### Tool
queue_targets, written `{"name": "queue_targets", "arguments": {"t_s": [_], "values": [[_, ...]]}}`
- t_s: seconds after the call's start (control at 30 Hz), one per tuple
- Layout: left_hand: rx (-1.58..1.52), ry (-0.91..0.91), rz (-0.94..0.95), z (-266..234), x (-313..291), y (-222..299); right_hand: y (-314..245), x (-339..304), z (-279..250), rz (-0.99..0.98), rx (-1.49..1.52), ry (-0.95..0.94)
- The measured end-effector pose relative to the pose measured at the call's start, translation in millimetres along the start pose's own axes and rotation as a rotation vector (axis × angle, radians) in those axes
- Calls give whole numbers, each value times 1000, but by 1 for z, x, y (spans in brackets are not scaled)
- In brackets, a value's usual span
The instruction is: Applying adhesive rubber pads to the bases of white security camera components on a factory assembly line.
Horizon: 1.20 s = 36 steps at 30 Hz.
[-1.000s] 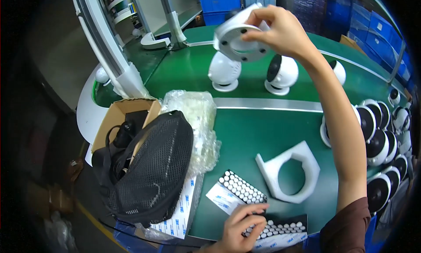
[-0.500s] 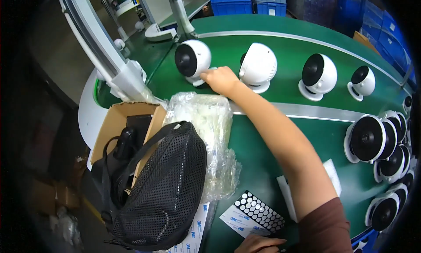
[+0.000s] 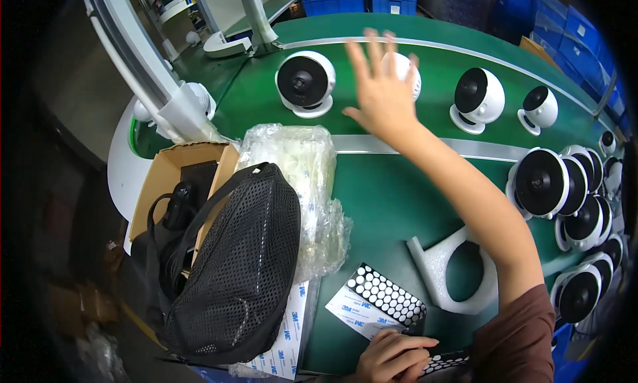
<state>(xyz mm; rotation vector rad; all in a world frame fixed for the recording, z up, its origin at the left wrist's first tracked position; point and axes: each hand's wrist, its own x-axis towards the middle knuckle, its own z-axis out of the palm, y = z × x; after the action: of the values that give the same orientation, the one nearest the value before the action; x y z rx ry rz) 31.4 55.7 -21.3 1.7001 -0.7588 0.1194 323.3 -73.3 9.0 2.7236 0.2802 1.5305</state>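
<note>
My right hand (image 3: 387,94) reaches out with fingers spread and nothing in it. It hides most of a white round-bodied camera (image 3: 405,67) on the far green strip. To its left stands another white ball-shaped camera (image 3: 304,83), its black front facing me. My left hand (image 3: 393,356) is low in the middle, fingers curled together; whatever they hold is hidden. Just above it lies a sheet of white round stickers (image 3: 387,295) on black, with printed backing paper. A second dotted strip (image 3: 446,362) shows beside its fingers.
Two similar cameras (image 3: 480,98) (image 3: 538,109) stand farther right. Several more (image 3: 541,182) crowd the right edge. A white foam piece (image 3: 438,283) with a round cutout lies under my right forearm. At left are a black mesh bag (image 3: 242,270), a cardboard box (image 3: 229,162) and plastic-wrapped bundles (image 3: 292,147).
My right hand has left the base of the left camera and moved right, its fingers spreading. That camera has turned from facing left to facing me. The left hand stays low.
</note>
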Motion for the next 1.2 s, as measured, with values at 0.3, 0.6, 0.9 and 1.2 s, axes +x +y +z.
{"name": "queue_targets", "arguments": {"t_s": [0.3, 0.6, 0.9, 1.2], "values": [[-35, -75, -66, 0, -6, 2, 78, -3, -41, 334, 329, -276], [-23, -15, -37, 16, 9, 11, 92, -65, -216, 744, 1099, -1238], [80, 66, 68, 46, 13, 21, 86, -96, -221, 285, 596, -971], [109, 62, 6, 29, 3, 36, 37, -169, -351, 277, 816, -617]]}}
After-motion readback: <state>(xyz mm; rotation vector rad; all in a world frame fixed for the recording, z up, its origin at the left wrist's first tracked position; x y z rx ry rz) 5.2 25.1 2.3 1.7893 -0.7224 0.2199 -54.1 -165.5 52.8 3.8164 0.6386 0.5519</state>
